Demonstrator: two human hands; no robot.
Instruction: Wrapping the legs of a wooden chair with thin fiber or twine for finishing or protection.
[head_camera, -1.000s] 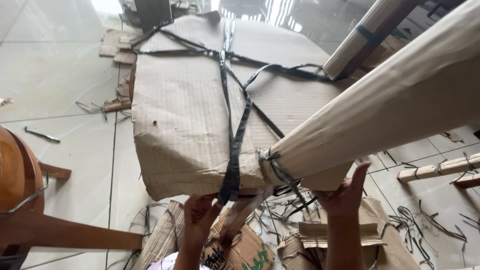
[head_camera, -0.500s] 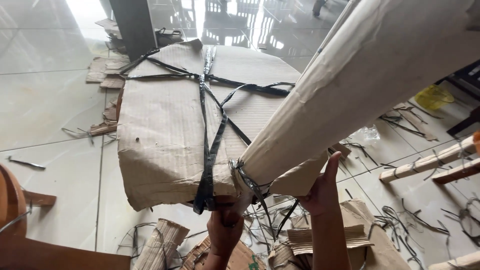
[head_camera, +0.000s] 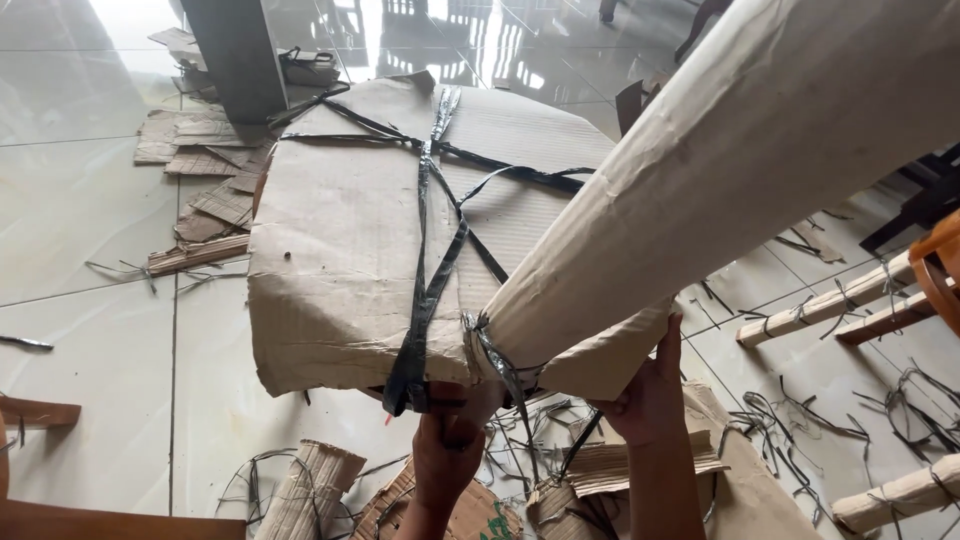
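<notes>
Gripping one cardboard-wrapped bundle (head_camera: 350, 270), two hands, left (head_camera: 448, 440), right (head_camera: 650, 395), apparently clamped underneath.

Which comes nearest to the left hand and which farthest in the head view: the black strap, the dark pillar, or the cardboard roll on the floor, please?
From the left hand:
1. Black strap, just above it at the package's near edge.
2. Cardboard roll, on the floor to its left.
3. Dark pillar, far off at the top left.

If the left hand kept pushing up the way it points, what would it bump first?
The left hand already reaches up against the near edge of the cardboard-wrapped parcel, by the black strap. Going straight on, it would likely press into that cardboard first, though the exact depth is unclear.
</notes>
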